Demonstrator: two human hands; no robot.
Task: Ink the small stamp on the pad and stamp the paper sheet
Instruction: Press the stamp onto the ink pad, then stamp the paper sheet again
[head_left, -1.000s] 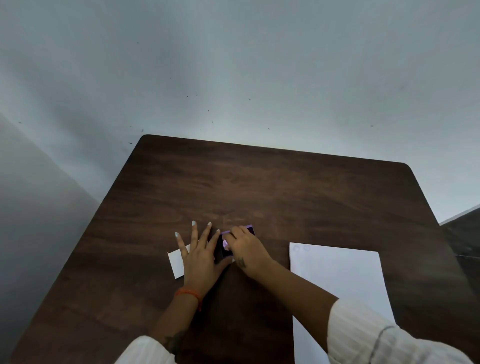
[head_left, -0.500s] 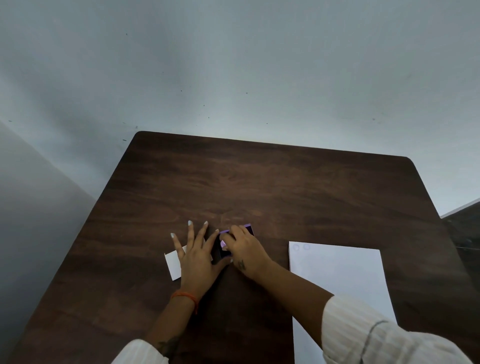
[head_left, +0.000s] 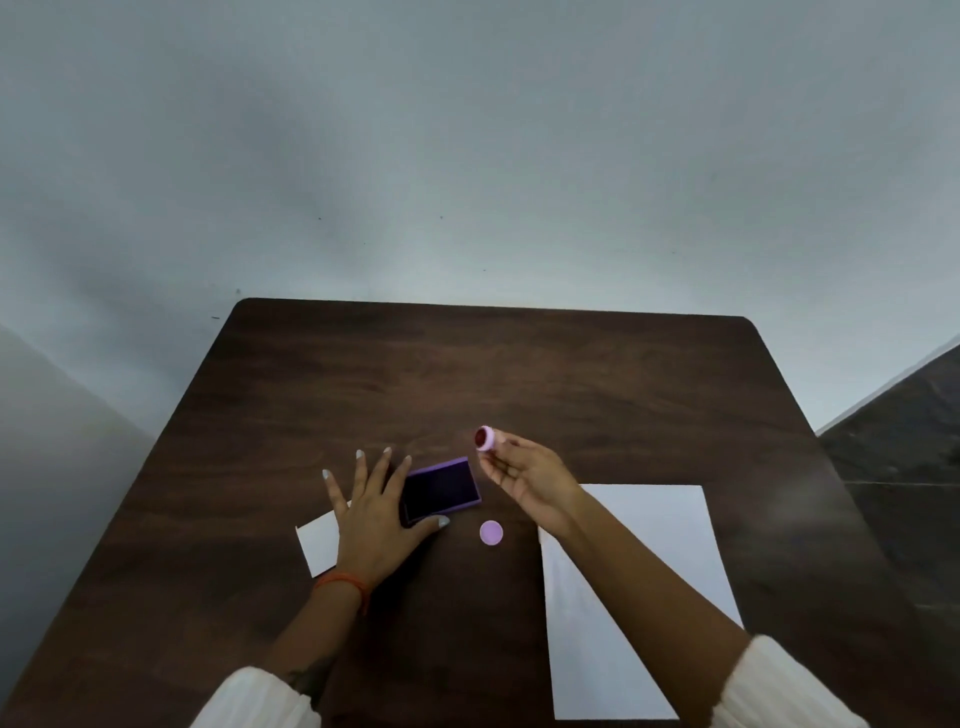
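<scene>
A small round pink stamp (head_left: 486, 438) with a dark red face is pinched in the fingertips of my right hand (head_left: 524, 478), lifted above the table and tilted so its face shows. The open purple ink pad (head_left: 441, 489) lies flat just left of that hand. My left hand (head_left: 371, 519) rests flat with spread fingers beside the pad, its thumb along the pad's near edge. The white paper sheet (head_left: 639, 587) lies to the right, partly under my right forearm.
A small round pink cap (head_left: 491, 532) lies on the dark wooden table (head_left: 467, 374) between the pad and the sheet. A small white card (head_left: 319, 543) sticks out from under my left hand. A pale wall stands beyond the table's far edge.
My right hand has lifted off the ink pad and turned palm up with the stamp, moving right. The pad's dark surface and the pink cap are now uncovered. My left hand stays.
</scene>
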